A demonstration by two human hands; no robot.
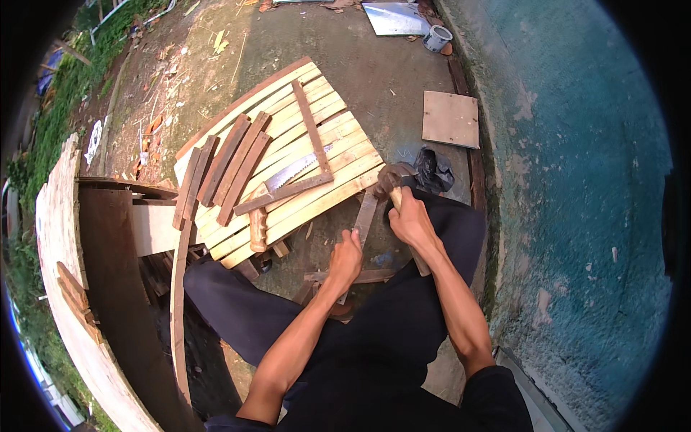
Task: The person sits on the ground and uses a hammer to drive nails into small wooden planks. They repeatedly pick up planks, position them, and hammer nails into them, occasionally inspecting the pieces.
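My right hand [412, 218] is closed around the wooden handle of a hammer [394, 176], its dark head just beyond my fist. In my left hand [346, 257] is a long flat greyish strip [367, 216], gripped near its middle; its far end reaches the hammer head, and I cannot tell whether they touch. Ahead of my left hand is a slatted wooden bench top [349, 144]. A handsaw [291, 171] with a carved wooden handle lies on it, partly covered by a corner of joined dark wood strips [311, 126].
Several short dark wood pieces [241, 176] lie on the bench's left half. A large curved board [65, 216] stands at the left. Beside the blue wall [568, 216] are a square board [450, 119], a black plastic bag [434, 171] and a paint can [437, 38]. Wood pieces [367, 276] lie between my legs.
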